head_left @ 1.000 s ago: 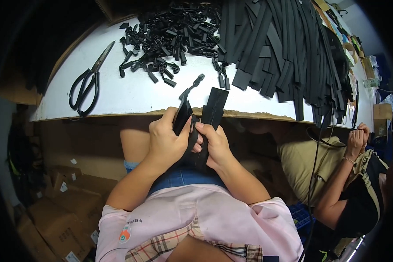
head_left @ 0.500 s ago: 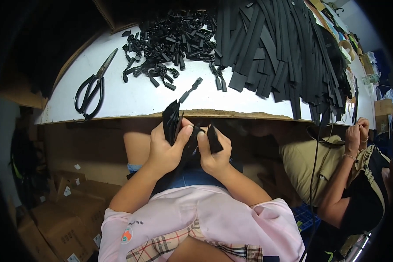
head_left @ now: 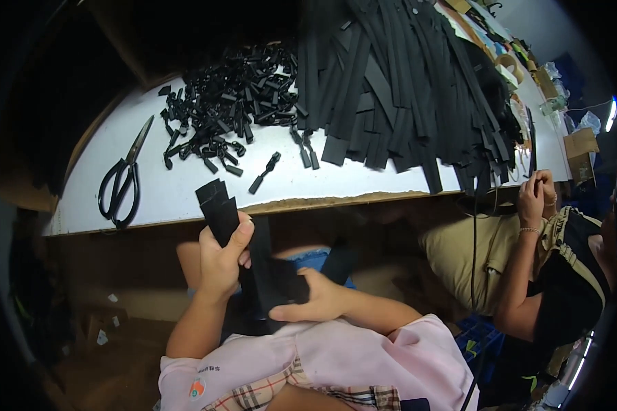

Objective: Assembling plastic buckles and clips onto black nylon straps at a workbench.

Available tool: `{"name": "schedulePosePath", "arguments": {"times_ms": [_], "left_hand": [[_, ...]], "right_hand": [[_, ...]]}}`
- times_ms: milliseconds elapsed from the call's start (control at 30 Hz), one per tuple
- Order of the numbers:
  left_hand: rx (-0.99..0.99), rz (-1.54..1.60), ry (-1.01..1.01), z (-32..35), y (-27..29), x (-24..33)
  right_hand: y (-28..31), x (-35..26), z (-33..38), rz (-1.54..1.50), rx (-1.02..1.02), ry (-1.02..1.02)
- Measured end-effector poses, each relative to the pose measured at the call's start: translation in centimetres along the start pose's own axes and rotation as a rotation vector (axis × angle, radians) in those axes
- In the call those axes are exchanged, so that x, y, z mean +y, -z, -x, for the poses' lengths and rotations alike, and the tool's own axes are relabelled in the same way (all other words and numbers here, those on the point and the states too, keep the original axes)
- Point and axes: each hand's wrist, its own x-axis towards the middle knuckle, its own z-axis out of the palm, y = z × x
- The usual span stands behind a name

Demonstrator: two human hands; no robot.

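My left hand (head_left: 223,257) is closed round a small bundle of flat black strips (head_left: 217,211), whose uneven ends stick up above the thumb near the table edge. The strips hang down in front of my lap. Lower and to the right, my right hand (head_left: 319,296) has its thumb and fingers at either side of the hanging black strips, which are slightly blurred there. On the table beyond, a single black zipper pull (head_left: 264,173) lies apart from a heap of black zipper pulls (head_left: 230,103). Black-handled scissors (head_left: 121,185) rest at the left, blades pointing away.
A thick pile of long black strips (head_left: 397,89) covers the table's right half and overhangs its edge. The white table (head_left: 178,198) has a worn front edge. At the right, a co-worker's hands (head_left: 536,195) hold something dark. Cardboard boxes (head_left: 116,356) stand at lower left.
My hands have moved apart: the left went left with the bundle, the right came down toward my body along the strips. The whole view has shifted, the table appearing lower and further left.
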Motion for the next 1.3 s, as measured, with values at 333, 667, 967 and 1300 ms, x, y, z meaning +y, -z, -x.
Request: {"name": "schedulePosePath", "arguments": {"times_ms": [333,667,967,1300], "left_hand": [[-0.278,0.094,0.26,0.2,1.2,-0.2],[-0.312,0.1,0.231,0.7,1.7,-0.8],[-0.542,0.257,0.339,1.6,1.6,-0.9],[-0.317,0.343,0.23,2.4,1.8,-0.2]], "right_hand": [[18.8,-21.1,-0.7,-0.106,0.622,0.638],[17.9,-17.3,-9.6,1.058,1.163,1.168],[1.8,-4.8,-3.2,0.998,0.691,1.063],[2.6,-3.2,-4.3,0.389,0.432,0.815]]}}
